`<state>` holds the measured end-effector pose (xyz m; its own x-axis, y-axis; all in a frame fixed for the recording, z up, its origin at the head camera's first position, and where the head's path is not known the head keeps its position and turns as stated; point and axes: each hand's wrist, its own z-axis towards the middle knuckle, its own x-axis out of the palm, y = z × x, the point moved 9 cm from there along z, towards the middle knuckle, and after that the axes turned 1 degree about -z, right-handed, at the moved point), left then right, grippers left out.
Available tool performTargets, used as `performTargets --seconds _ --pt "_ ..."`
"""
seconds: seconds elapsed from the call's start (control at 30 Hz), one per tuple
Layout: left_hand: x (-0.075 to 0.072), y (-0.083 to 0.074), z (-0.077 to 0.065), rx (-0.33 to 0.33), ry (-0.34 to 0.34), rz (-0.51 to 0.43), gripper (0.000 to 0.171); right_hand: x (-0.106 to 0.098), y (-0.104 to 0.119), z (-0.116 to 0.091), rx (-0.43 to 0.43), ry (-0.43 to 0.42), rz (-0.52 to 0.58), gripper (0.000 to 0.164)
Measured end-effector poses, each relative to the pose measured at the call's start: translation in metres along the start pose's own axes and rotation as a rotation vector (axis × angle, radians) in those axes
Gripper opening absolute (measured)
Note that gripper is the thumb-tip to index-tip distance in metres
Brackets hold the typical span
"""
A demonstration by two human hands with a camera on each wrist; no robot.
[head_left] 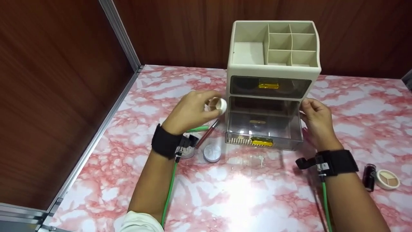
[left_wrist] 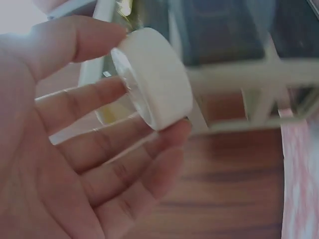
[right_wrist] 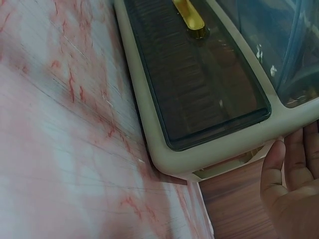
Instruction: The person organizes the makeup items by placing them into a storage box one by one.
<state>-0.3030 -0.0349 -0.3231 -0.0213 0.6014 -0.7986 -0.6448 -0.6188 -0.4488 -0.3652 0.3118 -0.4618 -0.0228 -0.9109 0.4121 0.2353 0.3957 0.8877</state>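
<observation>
My left hand point(head_left: 193, 109) pinches a round white palette point(head_left: 222, 105) between thumb and fingers, left of the cream drawer organizer point(head_left: 275, 71). In the head view, divided pans show inside it; the left wrist view shows its white outer side point(left_wrist: 162, 79). An open clear drawer point(head_left: 273, 124) with a yellow handle juts from the organizer, with no item visible in it. The drawer above it is closed. My right hand point(head_left: 320, 120) touches the organizer's right side; its thumb and fingertips point(right_wrist: 275, 154) lie along the edge in the right wrist view.
Left of the drawer lie a red-brown stick point(head_left: 206, 137), a green item point(head_left: 199, 129) and a silver-lidded jar point(head_left: 212, 153). By the right forearm are a black tube point(head_left: 369, 178) and another round palette point(head_left: 388, 179). A wood panel point(head_left: 180, 38) stands behind.
</observation>
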Motion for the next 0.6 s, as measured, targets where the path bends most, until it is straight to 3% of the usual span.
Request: performTargets --seconds 0.2,0.33,0.43,0.6 --pt "0.008 -0.031 0.001 0.163 -0.049 -0.122 0.038 0.005 0.003 -0.005 -0.003 0.002 -0.023 0.032" --pt "0.022 -0.049 0.004 0.261 -0.072 -0.091 0.044 -0.005 -0.005 -0.001 0.012 -0.015 -0.031 0.032" --pt "0.033 -0.055 0.005 0.288 -0.067 -0.043 0.043 -0.009 -0.008 0.003 0.020 -0.014 -0.027 0.031" --pt "0.046 -0.057 0.006 0.274 -0.015 0.012 0.035 -0.003 -0.002 0.001 0.001 -0.013 -0.028 0.032"
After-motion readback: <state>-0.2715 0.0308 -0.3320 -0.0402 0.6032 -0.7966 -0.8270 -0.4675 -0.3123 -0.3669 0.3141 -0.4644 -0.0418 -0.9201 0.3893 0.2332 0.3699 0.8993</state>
